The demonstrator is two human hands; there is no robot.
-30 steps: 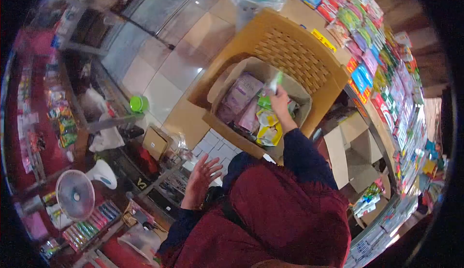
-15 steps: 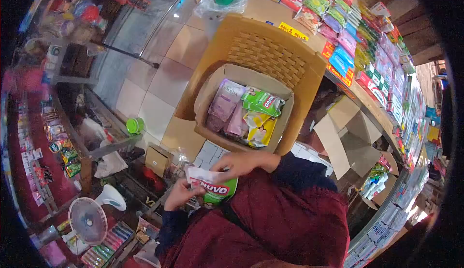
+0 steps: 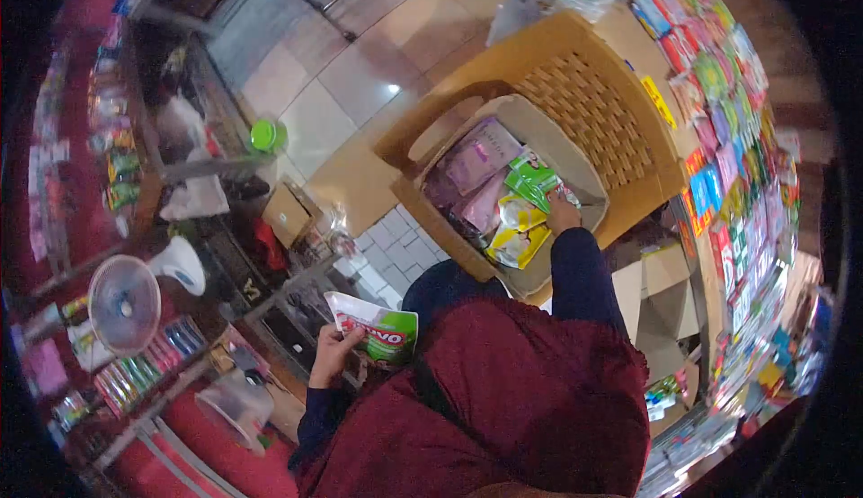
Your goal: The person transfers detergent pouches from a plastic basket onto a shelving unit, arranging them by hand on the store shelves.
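My left hand [image 3: 334, 347] holds a green, white and red soap packet [image 3: 376, 330] close to my body at lower centre. My right hand [image 3: 563, 213] reaches into an open cardboard box [image 3: 467, 251] that sits on a tan plastic chair [image 3: 589, 111]. The fingers rest on a green packet [image 3: 530, 180] inside the box, next to purple packets [image 3: 481, 156] and yellow packets [image 3: 517, 242]. Whether the right hand grips anything is hidden by the box contents.
A shelf of colourful packets [image 3: 728, 93] runs along the right. Empty cardboard boxes [image 3: 661, 296] lie below it. At left stand a small white fan [image 3: 126, 300], a green lid [image 3: 263, 135] and racks of goods [image 3: 144, 372]. The floor [image 3: 333, 102] is tiled.
My right hand let go of the soap packet and went back up into the box. The left hand now holds the packet alone. The view swung to the left.
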